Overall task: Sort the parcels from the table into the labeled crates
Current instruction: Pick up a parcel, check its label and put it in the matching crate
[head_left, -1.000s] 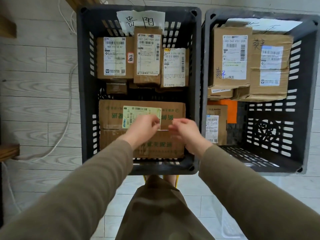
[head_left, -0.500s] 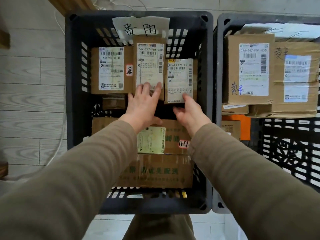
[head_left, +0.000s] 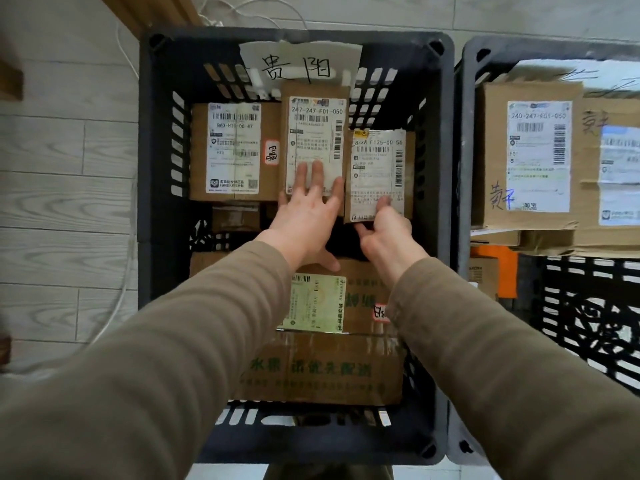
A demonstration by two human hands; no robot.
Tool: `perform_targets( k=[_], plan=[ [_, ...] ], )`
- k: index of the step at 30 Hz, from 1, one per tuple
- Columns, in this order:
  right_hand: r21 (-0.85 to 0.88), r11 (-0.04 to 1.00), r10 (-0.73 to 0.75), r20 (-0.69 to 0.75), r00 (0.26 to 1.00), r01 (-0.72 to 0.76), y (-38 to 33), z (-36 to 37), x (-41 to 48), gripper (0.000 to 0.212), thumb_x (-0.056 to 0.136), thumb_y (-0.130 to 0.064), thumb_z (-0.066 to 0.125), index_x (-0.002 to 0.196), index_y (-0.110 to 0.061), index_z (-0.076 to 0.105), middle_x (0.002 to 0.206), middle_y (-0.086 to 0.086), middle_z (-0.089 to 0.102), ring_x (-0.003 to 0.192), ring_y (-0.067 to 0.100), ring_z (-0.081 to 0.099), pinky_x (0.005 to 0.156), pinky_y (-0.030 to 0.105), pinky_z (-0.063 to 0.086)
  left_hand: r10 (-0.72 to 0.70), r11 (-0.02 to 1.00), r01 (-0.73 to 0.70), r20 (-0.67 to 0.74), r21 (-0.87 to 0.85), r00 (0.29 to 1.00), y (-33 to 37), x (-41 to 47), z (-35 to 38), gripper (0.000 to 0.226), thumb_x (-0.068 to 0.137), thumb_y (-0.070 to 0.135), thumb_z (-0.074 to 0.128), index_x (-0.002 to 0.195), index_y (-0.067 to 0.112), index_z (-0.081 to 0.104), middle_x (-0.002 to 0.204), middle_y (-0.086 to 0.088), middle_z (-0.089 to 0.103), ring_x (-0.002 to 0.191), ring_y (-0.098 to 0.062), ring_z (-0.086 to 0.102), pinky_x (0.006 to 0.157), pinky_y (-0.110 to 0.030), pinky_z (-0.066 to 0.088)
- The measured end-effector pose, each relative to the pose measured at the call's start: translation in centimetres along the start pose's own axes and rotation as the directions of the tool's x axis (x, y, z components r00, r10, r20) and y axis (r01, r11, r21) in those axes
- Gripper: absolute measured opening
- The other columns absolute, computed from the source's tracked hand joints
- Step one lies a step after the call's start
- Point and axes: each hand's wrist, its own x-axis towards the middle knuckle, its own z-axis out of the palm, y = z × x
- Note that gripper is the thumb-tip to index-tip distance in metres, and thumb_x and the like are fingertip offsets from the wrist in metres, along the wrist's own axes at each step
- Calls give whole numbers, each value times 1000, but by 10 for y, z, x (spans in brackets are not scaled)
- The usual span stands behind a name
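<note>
Cardboard in dark crate (head_left: 149, 168): left hand (head_left: 308, 216) flat, fingers straight, bracing middle parcel (head_left: 313, 133); right hand (head_left: 388, 233) apparently pinches smaller parcel (head_left: 377, 168) by its lower edge. Seat it flush, upright.

At 3 o'clock the second crate (head_left: 465, 140) runs off the frame edge, cutting its outer parcel (head_left: 611, 174); its paper label (head_left: 561, 74) at 2 o'clock is too blurred to read. At 6 o'clock the left sleeve (head_left: 173, 341) hides the left part of the big parcel (head_left: 322, 368). The left hand (head_left: 308, 220) covers the lower edge of the middle parcel (head_left: 315, 133), the right hand (head_left: 388, 233) that of the right parcel (head_left: 379, 168).
</note>
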Motion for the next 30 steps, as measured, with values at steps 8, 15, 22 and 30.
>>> perform_targets(
  k=[8,15,22,30],
  plan=[
    [1,1000,16,11,1000,-16,-5,10,10,34,99,-16,47,132,-6,46,124,17,60,114,32,59,97,46,48,6,1000,-6,10,0,1000,-1,2,0,130,66,48,79,149,15,-16,151,-20,-28,139,-39,-26,113,-56,4],
    [4,999,45,69,997,-46,-3,7,17,41,99,-20,47,137,-8,40,130,15,55,120,32,54,100,44,45,-1,1000,1,10,14,1000,-2,3,2,131,65,49,79,149,16,-17,151,-19,-29,139,-39,-27,113,-56,5],
    [-37,998,60,60,996,-57,-4,2,17,40,97,-26,52,134,-12,46,131,11,56,125,30,49,107,47,37,-12,1000,11,1,16,1000,-2,4,1,132,65,49,79,149,17,-17,151,-19,-30,139,-38,-27,113,-56,5],
    [-233,969,110,115,987,-81,-15,-13,-33,39,100,-20,42,138,-10,45,138,14,49,132,25,43,107,36,34,-103,983,81,-125,-165,987,11,-26,-11,84,85,41,64,147,8,19,154,-16,18,143,-31,16,114,-45,25]
  ],
)
